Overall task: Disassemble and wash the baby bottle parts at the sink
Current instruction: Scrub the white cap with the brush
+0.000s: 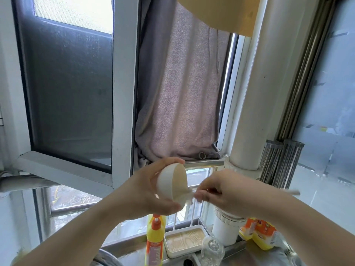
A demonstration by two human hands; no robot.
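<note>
Two hands raised above the sink: left hand (151, 191) grips white cap (172, 184), mouth facing right; right hand (221, 191) pinches thin brush (292, 192), lying level, tip at cap's lower rim.

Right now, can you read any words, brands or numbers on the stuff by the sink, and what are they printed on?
None can be read.
Yellow bottle: its pinkish label carries print, too blurred to read.
Orange and yellow packs: coloured markings, too blurred to read.
Clear bottle: no markings can be made out.
White cap in the left hand: plain, no text.
</note>
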